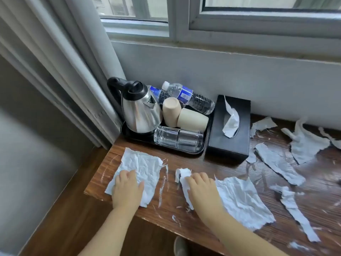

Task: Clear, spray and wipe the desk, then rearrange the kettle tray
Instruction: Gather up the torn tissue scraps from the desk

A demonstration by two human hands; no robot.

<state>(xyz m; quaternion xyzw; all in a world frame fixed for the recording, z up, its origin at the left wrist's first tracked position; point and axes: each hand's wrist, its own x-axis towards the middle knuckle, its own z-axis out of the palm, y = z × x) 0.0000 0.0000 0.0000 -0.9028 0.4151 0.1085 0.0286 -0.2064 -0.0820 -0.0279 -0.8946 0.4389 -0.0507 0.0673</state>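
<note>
I see my left hand (127,189) lying flat, fingers spread, pressing a crumpled paper towel (140,172) near the tabletop's (184,163) left corner; that sheet's lower edge nearly reaches the front edge. My right hand (201,189) rests on a second paper towel (243,198), its fingertips curled onto a bunched end of it (181,175). Between the two sheets lies a bare strip of wood streaked with white residue.

The black kettle tray (201,150) sits in the back left corner against the wall and curtain (77,74), touching or just beside the black tissue box (230,143) on its right. On the tray I count one steel kettle (140,111), two water bottles (190,97) lying tipped, two beige cups (191,120) on their sides, and two clear glasses (177,138) lying down. One tissue (230,121) sticks up from the box.

To the right, at least five torn paper strips (280,164) litter the tabletop, well apart from the tray, leaving little open surface there.
</note>
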